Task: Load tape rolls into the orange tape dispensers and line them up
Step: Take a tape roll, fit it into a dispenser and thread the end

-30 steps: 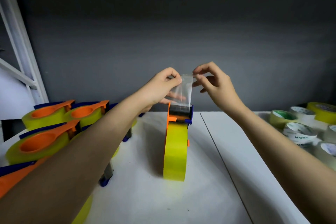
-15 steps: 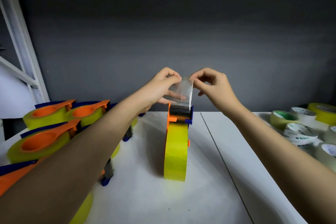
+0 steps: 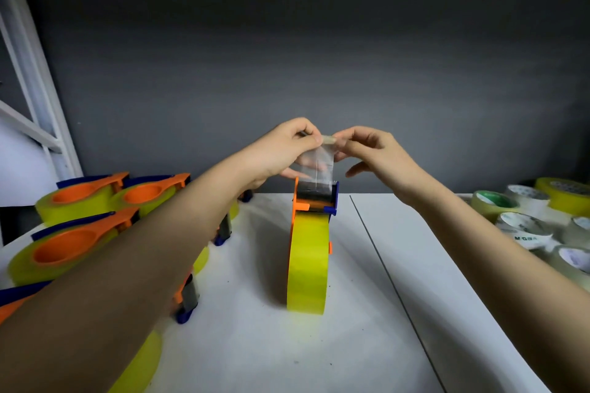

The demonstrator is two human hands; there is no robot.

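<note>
I see my two hands closing in on each other above the dispenser (image 3: pixel 314 201), which stands on its roll (image 3: pixel 308 265) near the middle of the worktop (image 3: pixel 255 344), just left of the seam. A second ago the clear strip (image 3: pixel 316 166) was stretched taller and my hands held its top corners apart; now the top edge is folded or rolled over into a small tab, and both hands meet on it. The left hand (image 3: pixel 284 150) pinches the tab between thumb and curled fingers; the right hand (image 3: pixel 370 150) pinches the same tab from the other side, its lower fingers loosely spread. The strip is shorter now and runs straight down into the orange-and-blue head of the dispenser. I judge this means the tape is threaded and I am finishing the free end, so this unit is nearly loaded and will soon be ready to join the others. Loaded dispensers (image 3: pixel 79 201) lie on their sides along the left edge, partly hidden by my left forearm. Spare rolls (image 3: pixel 523 230) wait at the right edge, well apart from the work.
</note>
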